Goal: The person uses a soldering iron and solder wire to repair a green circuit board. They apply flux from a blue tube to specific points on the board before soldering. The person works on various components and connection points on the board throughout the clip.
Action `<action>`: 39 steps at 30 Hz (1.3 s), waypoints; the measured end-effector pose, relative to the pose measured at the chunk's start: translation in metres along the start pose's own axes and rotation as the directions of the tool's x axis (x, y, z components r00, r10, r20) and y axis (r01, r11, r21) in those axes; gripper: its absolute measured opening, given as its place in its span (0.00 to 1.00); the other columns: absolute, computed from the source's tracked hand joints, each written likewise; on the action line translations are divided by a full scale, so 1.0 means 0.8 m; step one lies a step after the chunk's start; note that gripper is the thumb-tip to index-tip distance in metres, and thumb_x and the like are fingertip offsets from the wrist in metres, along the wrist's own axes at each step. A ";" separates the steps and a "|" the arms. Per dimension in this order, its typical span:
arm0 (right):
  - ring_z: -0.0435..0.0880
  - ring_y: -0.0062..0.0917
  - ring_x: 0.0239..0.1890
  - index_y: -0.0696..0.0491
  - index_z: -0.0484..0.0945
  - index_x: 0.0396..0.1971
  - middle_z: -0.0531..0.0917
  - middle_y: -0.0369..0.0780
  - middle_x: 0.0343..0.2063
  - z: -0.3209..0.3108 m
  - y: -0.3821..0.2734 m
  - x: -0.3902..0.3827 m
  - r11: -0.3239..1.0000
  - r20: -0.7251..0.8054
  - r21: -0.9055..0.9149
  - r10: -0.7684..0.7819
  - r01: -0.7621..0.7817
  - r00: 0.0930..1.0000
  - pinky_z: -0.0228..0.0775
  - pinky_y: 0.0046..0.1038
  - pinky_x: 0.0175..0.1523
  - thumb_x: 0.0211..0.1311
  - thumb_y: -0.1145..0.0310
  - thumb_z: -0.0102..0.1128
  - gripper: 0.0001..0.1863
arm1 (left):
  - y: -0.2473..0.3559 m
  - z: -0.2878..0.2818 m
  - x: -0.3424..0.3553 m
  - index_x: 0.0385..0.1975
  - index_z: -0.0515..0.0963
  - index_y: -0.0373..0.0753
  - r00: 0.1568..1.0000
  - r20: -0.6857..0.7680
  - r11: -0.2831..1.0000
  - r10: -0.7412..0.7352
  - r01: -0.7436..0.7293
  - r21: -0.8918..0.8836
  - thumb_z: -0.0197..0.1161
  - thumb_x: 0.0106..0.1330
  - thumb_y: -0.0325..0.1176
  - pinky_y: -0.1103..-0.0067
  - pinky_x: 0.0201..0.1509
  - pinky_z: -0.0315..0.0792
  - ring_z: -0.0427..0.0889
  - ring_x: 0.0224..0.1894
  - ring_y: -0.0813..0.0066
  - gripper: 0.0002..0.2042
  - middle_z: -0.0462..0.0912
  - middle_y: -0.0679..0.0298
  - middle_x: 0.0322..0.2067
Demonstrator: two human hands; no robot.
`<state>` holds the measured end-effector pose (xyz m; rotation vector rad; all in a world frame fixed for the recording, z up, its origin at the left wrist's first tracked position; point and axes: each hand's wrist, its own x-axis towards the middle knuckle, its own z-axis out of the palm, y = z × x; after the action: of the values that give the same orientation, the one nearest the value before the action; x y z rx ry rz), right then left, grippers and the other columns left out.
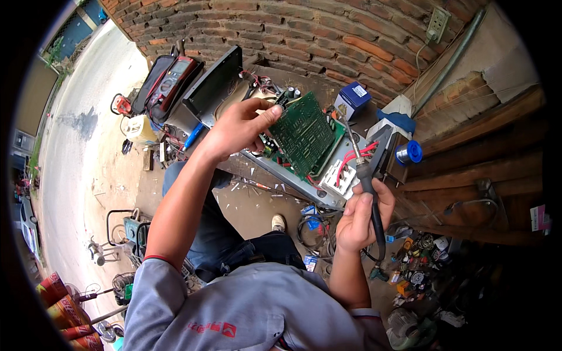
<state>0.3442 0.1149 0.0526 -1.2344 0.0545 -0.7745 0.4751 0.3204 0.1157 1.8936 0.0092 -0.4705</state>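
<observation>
My left hand (237, 126) grips the upper left edge of a green circuit board (303, 136) and holds it tilted up out of an opened metal chassis (298, 178). My right hand (362, 215) is closed around the black handle of a soldering iron (364, 169). Its thin metal tip points up toward the board's right edge. Red wires (351, 157) and a white connector block (341, 177) lie in the chassis just below the iron.
A brick wall (328, 35) with a wall socket (437, 24) stands behind. A multimeter in a black case (170, 79), a blue box (352, 99), a solder spool (410, 153), a yellowish canister (140, 128) and scattered parts (418, 269) lie around. Wooden planks (486, 169) are on the right.
</observation>
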 end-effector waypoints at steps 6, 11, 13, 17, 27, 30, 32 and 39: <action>0.70 0.19 0.25 0.62 0.68 0.48 0.76 0.45 0.29 -0.013 0.013 -0.007 0.987 -0.057 -0.146 -0.078 0.069 0.995 0.64 0.22 0.33 0.62 0.68 0.53 0.18 | -0.043 -0.008 0.010 0.51 0.72 0.33 0.988 0.153 0.953 -0.025 0.070 -0.296 0.57 0.69 0.34 0.84 0.32 0.77 0.80 0.27 0.81 0.15 0.79 0.64 0.36; 0.60 0.13 0.15 0.63 0.65 0.52 0.73 0.41 0.24 -0.017 0.013 -0.011 0.943 -0.030 -0.298 -0.167 0.151 0.985 0.53 0.14 0.25 0.65 0.66 0.47 0.20 | -0.089 -0.002 -0.001 0.56 0.67 0.35 0.975 0.222 0.835 -0.022 0.140 -0.532 0.54 0.70 0.29 0.79 0.41 0.79 0.83 0.34 0.75 0.16 0.81 0.62 0.36; 0.58 0.12 0.14 0.64 0.64 0.52 0.71 0.38 0.19 -0.014 0.012 -0.011 0.917 -0.037 -0.357 -0.203 0.177 0.978 0.52 0.13 0.25 0.66 0.65 0.45 0.20 | -0.102 0.003 0.000 0.55 0.67 0.34 0.979 0.203 0.837 -0.019 0.126 -0.533 0.53 0.70 0.27 0.79 0.40 0.78 0.83 0.34 0.75 0.15 0.82 0.61 0.35; 0.56 0.13 0.13 0.64 0.64 0.51 0.62 0.31 0.08 -0.015 0.013 -0.008 0.838 -0.011 -0.491 -0.278 0.237 0.960 0.54 0.14 0.26 0.65 0.62 0.43 0.23 | -0.085 0.010 -0.003 0.57 0.66 0.32 0.992 0.122 0.962 0.006 0.028 -0.271 0.54 0.70 0.26 0.81 0.37 0.77 0.82 0.32 0.77 0.17 0.81 0.62 0.33; 0.55 0.13 0.12 0.63 0.65 0.49 0.60 0.31 0.08 -0.007 0.018 -0.009 0.879 -0.072 -0.420 -0.282 0.228 0.957 0.48 0.13 0.21 0.62 0.64 0.45 0.20 | -0.070 -0.015 0.024 0.65 0.57 0.33 0.913 0.403 0.878 0.068 0.137 -0.459 0.53 0.71 0.30 0.80 0.41 0.78 0.84 0.38 0.70 0.25 0.82 0.57 0.41; 0.55 0.13 0.12 0.63 0.65 0.48 0.60 0.31 0.08 -0.011 0.017 -0.015 0.883 -0.098 -0.431 -0.247 0.183 0.964 0.50 0.13 0.23 0.63 0.65 0.44 0.19 | -0.073 -0.011 0.024 0.65 0.57 0.33 0.912 0.408 0.807 0.040 0.211 -0.551 0.54 0.70 0.29 0.79 0.41 0.79 0.84 0.38 0.68 0.25 0.82 0.56 0.42; 0.55 0.13 0.13 0.64 0.65 0.48 0.59 0.30 0.08 -0.012 0.018 -0.010 0.887 -0.088 -0.421 -0.251 0.192 0.964 0.51 0.13 0.24 0.63 0.66 0.43 0.19 | -0.073 -0.012 0.021 0.65 0.57 0.32 0.920 0.384 0.719 0.081 0.213 -0.661 0.53 0.70 0.27 0.79 0.40 0.80 0.85 0.37 0.66 0.25 0.82 0.55 0.42; 0.65 0.20 0.27 0.59 0.64 0.48 0.65 0.33 0.09 -0.019 0.003 -0.015 0.952 -0.131 -0.304 -0.087 0.043 0.988 0.59 0.21 0.33 0.65 0.58 0.48 0.21 | -0.048 -0.050 0.015 0.65 0.54 0.28 0.963 0.031 0.527 0.267 -0.119 -0.842 0.52 0.69 0.28 0.76 0.38 0.85 0.85 0.37 0.62 0.27 0.76 0.47 0.50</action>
<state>0.3294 0.1093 0.0406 -1.4726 0.2583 -0.9365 0.4897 0.3685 0.0890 0.8689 -0.0727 -0.3586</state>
